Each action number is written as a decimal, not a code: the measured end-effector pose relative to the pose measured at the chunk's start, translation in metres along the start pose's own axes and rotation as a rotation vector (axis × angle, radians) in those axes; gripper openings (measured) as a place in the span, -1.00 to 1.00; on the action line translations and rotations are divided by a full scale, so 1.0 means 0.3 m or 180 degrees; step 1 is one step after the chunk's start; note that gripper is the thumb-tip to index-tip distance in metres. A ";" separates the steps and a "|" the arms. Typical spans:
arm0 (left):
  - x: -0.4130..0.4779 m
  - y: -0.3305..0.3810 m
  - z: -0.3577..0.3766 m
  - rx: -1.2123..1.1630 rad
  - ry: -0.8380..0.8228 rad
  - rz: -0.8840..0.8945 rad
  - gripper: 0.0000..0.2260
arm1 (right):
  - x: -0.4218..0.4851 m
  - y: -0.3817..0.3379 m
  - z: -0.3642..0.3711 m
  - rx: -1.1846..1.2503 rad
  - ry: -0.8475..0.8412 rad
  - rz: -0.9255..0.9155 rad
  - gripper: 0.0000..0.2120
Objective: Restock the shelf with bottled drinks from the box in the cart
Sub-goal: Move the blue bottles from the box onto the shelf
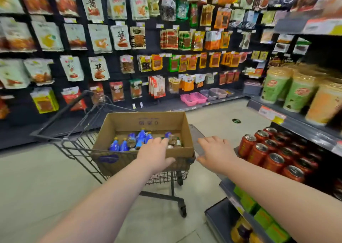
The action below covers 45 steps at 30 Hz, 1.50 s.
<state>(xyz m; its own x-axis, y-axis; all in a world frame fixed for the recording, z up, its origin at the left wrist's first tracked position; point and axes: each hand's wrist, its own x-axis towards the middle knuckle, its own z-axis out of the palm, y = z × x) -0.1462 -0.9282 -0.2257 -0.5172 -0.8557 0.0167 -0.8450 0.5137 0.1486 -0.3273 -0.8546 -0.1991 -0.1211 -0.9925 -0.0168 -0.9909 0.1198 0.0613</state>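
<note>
An open cardboard box [118, 124] sits in a black wire shopping cart [77, 146]. Inside it lie several blue bottled drinks [125, 144] with yellow caps and a few darker bottles [174, 141]. My left hand [157, 154] reaches over the box's near rim, fingers spread above the bottles, holding nothing. My right hand [214, 152] hovers palm down just right of the box, fingers apart and empty. The shelf [303, 129] stands on the right, with red drink cans [273, 150] on its middle level.
Green and orange cup drinks [296, 92] fill the upper right shelf; green packs [262, 215] lie on a lower one. A black wall of hanging snack packets [118, 39] runs behind the cart. Pink baskets [192, 98] sit at its base. Pale floor [37, 178] spreads left.
</note>
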 end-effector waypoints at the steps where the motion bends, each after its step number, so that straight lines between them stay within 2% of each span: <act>1: 0.002 -0.037 0.011 0.0010 -0.0028 -0.0085 -0.41 | 0.036 -0.023 0.009 0.0009 -0.0055 -0.0064 -0.45; 7: 0.094 -0.248 0.039 0.0080 -0.0161 -0.0603 -0.42 | 0.301 -0.125 0.086 0.0038 -0.0265 -0.0454 -0.45; 13: 0.325 -0.379 0.076 0.0248 -0.0372 -0.0897 -0.34 | 0.605 -0.124 0.175 0.0199 -0.0485 -0.0709 -0.47; 21: 0.579 -0.451 0.141 0.0162 -0.0544 -0.1030 -0.36 | 0.940 -0.058 0.249 0.0280 -0.0798 -0.0701 -0.51; 29: 0.698 -0.644 0.202 0.0067 -0.0779 -0.1354 -0.37 | 1.144 -0.119 0.338 0.0246 -0.1122 -0.0786 -0.48; 35: 0.882 -0.833 0.277 -0.0048 -0.0985 -0.1207 -0.39 | 1.310 -0.186 0.420 0.0243 -0.1323 -0.0550 -0.50; 45: 1.184 -1.183 0.426 -0.0372 -0.1571 -0.0996 -0.37 | 1.557 -0.342 0.582 0.0525 -0.1874 0.0230 -0.47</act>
<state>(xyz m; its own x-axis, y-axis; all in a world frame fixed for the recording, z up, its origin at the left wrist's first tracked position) -0.0475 -1.4064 -0.3990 -0.2717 -0.8205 -0.5030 -0.9614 0.2076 0.1807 -0.2924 -1.3263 -0.3874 -0.1537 -0.8076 -0.5694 -0.9694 0.2350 -0.0716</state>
